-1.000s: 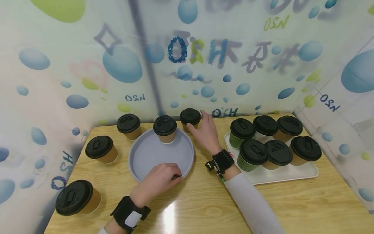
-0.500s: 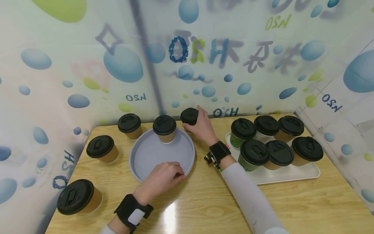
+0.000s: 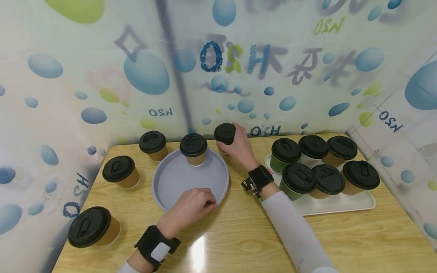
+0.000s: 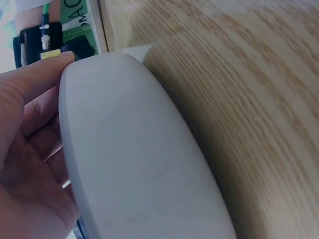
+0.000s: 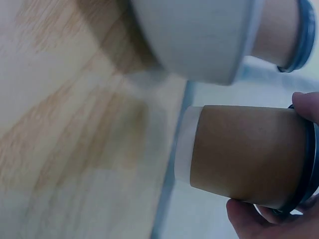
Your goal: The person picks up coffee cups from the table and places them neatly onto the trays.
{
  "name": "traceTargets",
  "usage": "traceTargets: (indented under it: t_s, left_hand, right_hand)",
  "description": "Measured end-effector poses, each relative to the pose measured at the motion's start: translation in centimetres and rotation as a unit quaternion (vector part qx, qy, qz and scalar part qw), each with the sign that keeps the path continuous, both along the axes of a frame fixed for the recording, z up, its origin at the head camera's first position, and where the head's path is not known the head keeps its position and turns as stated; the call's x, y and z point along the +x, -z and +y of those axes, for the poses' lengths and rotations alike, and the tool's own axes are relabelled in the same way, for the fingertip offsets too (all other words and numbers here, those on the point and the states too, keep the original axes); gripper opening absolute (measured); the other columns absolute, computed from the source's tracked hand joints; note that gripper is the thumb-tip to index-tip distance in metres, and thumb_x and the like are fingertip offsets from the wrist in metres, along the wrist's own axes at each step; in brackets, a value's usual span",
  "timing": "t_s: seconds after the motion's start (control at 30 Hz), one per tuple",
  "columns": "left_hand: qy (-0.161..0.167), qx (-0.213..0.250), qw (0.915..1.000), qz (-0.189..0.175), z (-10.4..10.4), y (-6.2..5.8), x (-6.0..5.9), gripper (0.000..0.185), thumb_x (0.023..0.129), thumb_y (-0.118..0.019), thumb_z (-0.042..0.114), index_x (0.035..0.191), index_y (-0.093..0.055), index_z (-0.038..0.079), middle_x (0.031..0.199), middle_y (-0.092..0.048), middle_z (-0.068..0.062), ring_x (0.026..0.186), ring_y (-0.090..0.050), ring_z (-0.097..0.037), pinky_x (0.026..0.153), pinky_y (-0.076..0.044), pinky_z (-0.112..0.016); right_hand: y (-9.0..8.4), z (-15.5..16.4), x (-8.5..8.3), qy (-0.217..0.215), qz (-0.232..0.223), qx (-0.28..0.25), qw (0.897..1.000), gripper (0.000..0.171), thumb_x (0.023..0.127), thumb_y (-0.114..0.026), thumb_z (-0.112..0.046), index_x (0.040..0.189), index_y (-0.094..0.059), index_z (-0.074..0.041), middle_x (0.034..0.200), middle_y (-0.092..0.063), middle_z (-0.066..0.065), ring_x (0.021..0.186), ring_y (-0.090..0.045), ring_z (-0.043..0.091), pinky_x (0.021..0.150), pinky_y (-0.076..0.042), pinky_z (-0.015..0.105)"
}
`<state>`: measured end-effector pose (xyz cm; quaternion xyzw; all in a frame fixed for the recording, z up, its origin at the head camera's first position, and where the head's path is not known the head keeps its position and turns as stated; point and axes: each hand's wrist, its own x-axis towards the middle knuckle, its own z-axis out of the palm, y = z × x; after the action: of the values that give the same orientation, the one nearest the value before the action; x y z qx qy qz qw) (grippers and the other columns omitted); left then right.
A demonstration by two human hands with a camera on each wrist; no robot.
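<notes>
My right hand [image 3: 239, 147] grips a brown paper cup [image 5: 244, 154] with a black lid behind the round grey tray's right side. In the right wrist view, fingers and thumb hold it near the lid, and its base looks slightly off the wood. My left hand [image 3: 190, 206] holds the near rim of the round grey tray [image 3: 164, 189]. Its fingers curl at the tray wall [image 4: 124, 139] in the left wrist view. Another lidded brown cup [image 3: 195, 157] stands inside that tray, toward the back.
Three lidded brown cups stand left of the tray: a back one [image 3: 157, 153], a middle one [image 3: 128, 178] and a near one [image 3: 109, 231]. At right, a white rectangular tray [image 3: 341, 203] bears several lidded cups. A patterned curtain [image 3: 218, 110] rises behind the table.
My right hand has closed round the cup at the back, which now seems slightly raised. The left hand stays at the tray rim. The head view has shifted slightly.
</notes>
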<state>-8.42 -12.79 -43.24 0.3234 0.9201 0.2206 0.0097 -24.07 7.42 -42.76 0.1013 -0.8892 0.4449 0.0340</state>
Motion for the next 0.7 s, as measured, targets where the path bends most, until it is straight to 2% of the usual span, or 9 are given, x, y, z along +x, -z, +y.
traceTargets:
  t_s: [0.2, 0.37, 0.7]
  left_hand:
    - [0.001, 0.004, 1.0000, 0.002, 0.1, 0.0, -0.1, 0.005, 0.092, -0.081, 0.020, 0.089, -0.081, 0.015, 0.085, -0.069, 0.009, 0.077, -0.068, -0.008, 0.066, -0.056, -0.026]
    - [-0.001, 0.005, 0.9999, 0.009, 0.2, 0.1, -0.1, 0.006, 0.092, -0.081, 0.020, 0.089, -0.081, 0.016, 0.085, -0.069, 0.009, 0.077, -0.068, -0.009, 0.065, -0.056, -0.026]
    - [-0.016, 0.001, 0.9998, 0.012, 0.7, 0.3, -0.2, 0.006, 0.091, -0.081, 0.018, 0.086, -0.079, 0.015, 0.082, -0.067, 0.007, 0.075, -0.067, -0.010, 0.063, -0.055, -0.028]
  right_hand:
    - [-1.2, 0.5, 1.7, 0.001, 0.020, -0.021, 1.000, 0.100, 0.088, -0.078, -0.046, 0.164, -0.023, -0.010, 0.162, -0.028, 0.019, 0.144, -0.040, 0.039, 0.113, -0.038, 0.056]
    - [-1.9, 0.9, 3.6, -0.016, 0.033, -0.031, 0.999, 0.102, 0.086, -0.080, -0.046, 0.164, -0.024, -0.010, 0.163, -0.030, 0.019, 0.145, -0.039, 0.037, 0.113, -0.037, 0.056]
    - [-1.6, 0.6, 6.7, -0.114, 0.036, -0.035, 0.992, 0.100, 0.087, -0.083, -0.041, 0.163, -0.026, -0.009, 0.161, -0.034, 0.016, 0.144, -0.040, 0.034, 0.114, -0.037, 0.055]
